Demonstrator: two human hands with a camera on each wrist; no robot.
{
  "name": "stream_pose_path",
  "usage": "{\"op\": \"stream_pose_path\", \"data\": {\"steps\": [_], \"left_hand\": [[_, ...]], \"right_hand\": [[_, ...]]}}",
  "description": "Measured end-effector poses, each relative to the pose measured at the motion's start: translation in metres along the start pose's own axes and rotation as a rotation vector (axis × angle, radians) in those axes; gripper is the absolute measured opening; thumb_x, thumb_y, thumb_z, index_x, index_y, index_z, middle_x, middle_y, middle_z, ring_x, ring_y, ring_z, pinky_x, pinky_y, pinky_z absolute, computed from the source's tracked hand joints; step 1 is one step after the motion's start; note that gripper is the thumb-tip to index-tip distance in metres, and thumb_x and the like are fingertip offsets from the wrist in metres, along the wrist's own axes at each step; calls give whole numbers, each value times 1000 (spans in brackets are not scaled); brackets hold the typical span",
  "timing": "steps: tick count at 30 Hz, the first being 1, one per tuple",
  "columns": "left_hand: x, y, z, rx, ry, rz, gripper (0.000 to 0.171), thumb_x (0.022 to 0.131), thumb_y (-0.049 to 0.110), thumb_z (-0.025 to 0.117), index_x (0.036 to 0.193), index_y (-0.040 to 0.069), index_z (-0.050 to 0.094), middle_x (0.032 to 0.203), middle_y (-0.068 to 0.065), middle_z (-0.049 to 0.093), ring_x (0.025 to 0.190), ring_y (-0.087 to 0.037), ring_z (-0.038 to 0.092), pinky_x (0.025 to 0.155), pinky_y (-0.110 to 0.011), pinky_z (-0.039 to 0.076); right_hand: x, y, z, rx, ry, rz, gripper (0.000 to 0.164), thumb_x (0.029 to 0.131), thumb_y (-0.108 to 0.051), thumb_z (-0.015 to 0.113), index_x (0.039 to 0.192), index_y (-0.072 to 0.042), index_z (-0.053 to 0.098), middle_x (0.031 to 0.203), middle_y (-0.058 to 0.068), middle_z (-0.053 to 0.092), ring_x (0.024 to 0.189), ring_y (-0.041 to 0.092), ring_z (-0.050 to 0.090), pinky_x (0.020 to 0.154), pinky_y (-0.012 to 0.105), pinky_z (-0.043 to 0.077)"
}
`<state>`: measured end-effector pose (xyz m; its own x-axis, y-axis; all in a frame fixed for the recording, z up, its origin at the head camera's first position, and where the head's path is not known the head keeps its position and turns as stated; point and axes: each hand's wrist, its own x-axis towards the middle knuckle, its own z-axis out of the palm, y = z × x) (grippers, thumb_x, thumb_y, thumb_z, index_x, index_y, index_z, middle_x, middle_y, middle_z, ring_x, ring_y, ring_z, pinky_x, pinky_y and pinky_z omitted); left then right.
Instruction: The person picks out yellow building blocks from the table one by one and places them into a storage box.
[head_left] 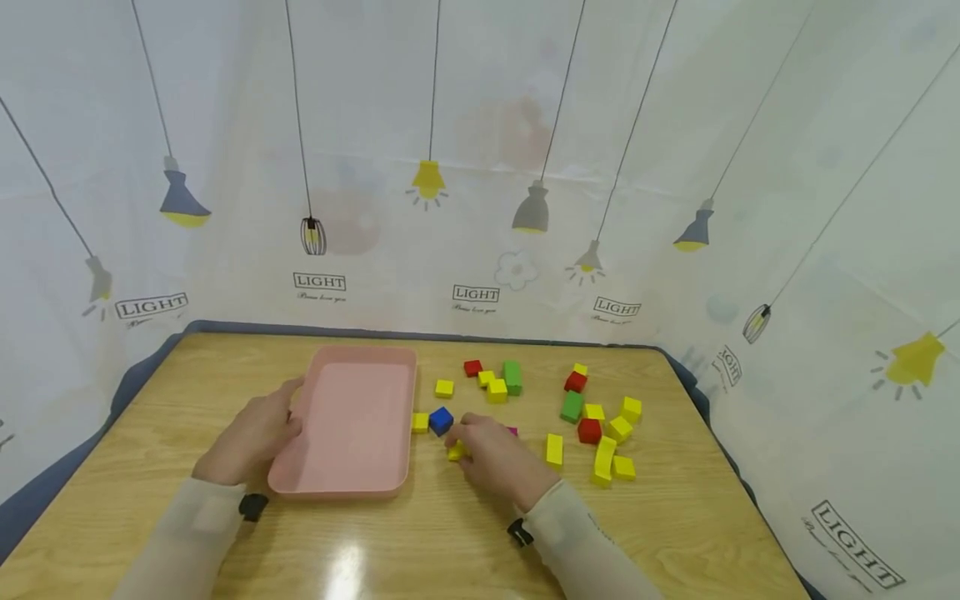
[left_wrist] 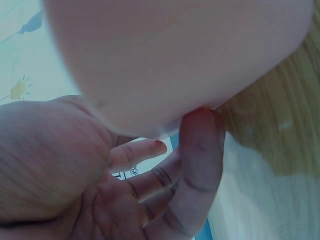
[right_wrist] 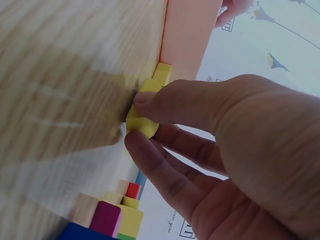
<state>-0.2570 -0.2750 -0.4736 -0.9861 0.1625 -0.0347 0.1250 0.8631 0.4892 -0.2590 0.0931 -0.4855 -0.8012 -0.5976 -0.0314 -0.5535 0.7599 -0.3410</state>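
My left hand (head_left: 251, 437) grips the left side of a pink tray (head_left: 408, 392). In the left wrist view, a fingertip presses the edge of the tray wall (left_wrist: 190, 65). Right of the tray, my right hand (head_left: 498, 458) pinches a yellow block (head_left: 457, 451) between thumb and fingers, low at the tabletop. The right wrist view shows that yellow block (right_wrist: 142, 125) in the fingertips, with another yellow block (right_wrist: 162, 73) behind it. A blue block (head_left: 441, 421) sits just beyond the fingers, and a magenta block (head_left: 512, 432) is mostly hidden behind the hand.
Loose red, green and yellow blocks lie behind and to the right, among them a green block (head_left: 512, 377), a red block (head_left: 589, 431) and a curved yellow block (head_left: 603, 461). The wooden table (head_left: 360, 542) ends at a printed curtain (head_left: 405, 283).
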Motion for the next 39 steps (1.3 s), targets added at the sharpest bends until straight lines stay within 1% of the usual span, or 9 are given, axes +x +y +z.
{"op": "stream_pose_path", "data": {"steps": [4, 8, 13, 17, 24, 28, 33, 36, 39], "left_hand": [[0, 0, 0, 5, 0, 3, 66, 98, 5, 56, 153, -7, 24, 88, -11, 62, 76, -23, 56, 68, -39, 48], [0, -1, 1, 9, 5, 14, 66, 97, 5, 57, 153, -8, 24, 85, -9, 60, 73, -23, 55, 67, -39, 47], [1, -1, 0, 7, 1, 16, 68, 96, 4, 59, 153, -8, 24, 89, -12, 63, 76, -24, 57, 69, -41, 49], [0, 0, 1, -10, -7, 8, 69, 96, 4, 59, 154, -6, 23, 93, -14, 63, 78, -24, 57, 70, -40, 49], [-1, -2, 1, -17, -3, 19, 70, 95, 4, 60, 154, -7, 23, 100, -18, 64, 81, -26, 58, 73, -44, 50], [-1, -3, 1, -19, 0, 21, 71, 95, 4, 60, 154, -7, 23, 101, -20, 64, 83, -27, 59, 73, -45, 51], [1, -4, 3, -19, -5, 14, 72, 95, 5, 63, 153, -8, 23, 107, -26, 64, 90, -32, 62, 77, -49, 53], [2, -5, 3, -19, -7, 12, 72, 94, 5, 63, 153, -9, 23, 110, -28, 64, 95, -34, 64, 79, -50, 53], [2, -6, 4, -16, -15, 6, 71, 95, 5, 62, 153, -9, 23, 112, -29, 63, 96, -36, 64, 80, -51, 53]], "right_hand": [[1, -2, -4, -21, 18, 0, 27, 91, -13, 76, 116, -20, 71, 110, -4, 61, 89, 9, 56, 84, 26, 52], [3, -6, -9, -47, 55, -18, 26, 91, -14, 76, 116, -19, 71, 109, -4, 60, 90, 10, 56, 85, 26, 52], [5, -16, -17, -45, 107, -71, 26, 91, -14, 76, 116, -16, 71, 110, -3, 61, 93, 10, 57, 88, 26, 51], [9, -22, -21, -51, 139, -105, 27, 90, -14, 77, 117, -16, 70, 111, -3, 62, 96, 10, 56, 89, 24, 50], [16, -38, -25, -34, 173, -149, 27, 90, -11, 76, 116, -14, 70, 104, -3, 61, 85, 11, 53, 79, 18, 49], [22, -52, -24, -13, 154, -154, 27, 90, -13, 77, 116, -17, 70, 106, -6, 60, 85, 8, 53, 78, 15, 48], [29, -71, -20, 15, 96, -153, 29, 90, -16, 77, 117, -22, 69, 107, -9, 57, 88, 5, 53, 80, 15, 48], [34, -84, -17, 9, 63, -180, 31, 90, -16, 77, 119, -23, 69, 102, -10, 55, 85, 4, 52, 77, 13, 47], [40, -97, -12, -33, 40, -235, 30, 91, -16, 76, 120, -21, 69, 101, -10, 54, 83, 2, 51, 75, 10, 45]]}}
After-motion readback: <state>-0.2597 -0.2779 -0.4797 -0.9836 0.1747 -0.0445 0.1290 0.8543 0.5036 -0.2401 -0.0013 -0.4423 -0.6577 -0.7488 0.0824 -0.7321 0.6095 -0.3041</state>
